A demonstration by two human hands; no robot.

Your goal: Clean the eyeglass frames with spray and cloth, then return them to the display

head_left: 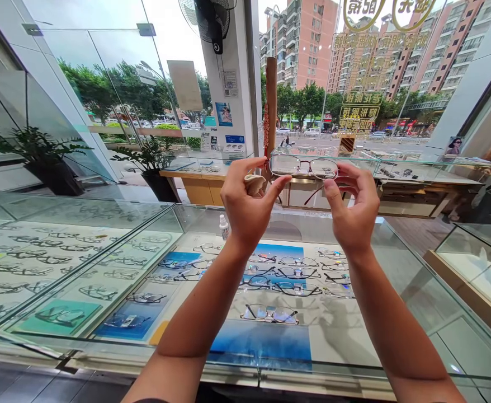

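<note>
Glasses (304,167) held up at window height over the glass bench (405,268), lenses facing the person. Left hand (249,201) pinches the left rim, a cloth (254,183) tucked in its palm; right hand (353,207) grips the right rim. Small bottle (224,227) stands on the bench. Yellow window lettering (360,106) unreadable.

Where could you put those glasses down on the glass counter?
The counter top looks bare nearly everywhere: right of the right hand, and the near edge between the forearms. Only a small bottle stands by the left hand, which holds the glasses and a cloth. Under the glass, rows of displayed frames crowd the shelf.
</note>
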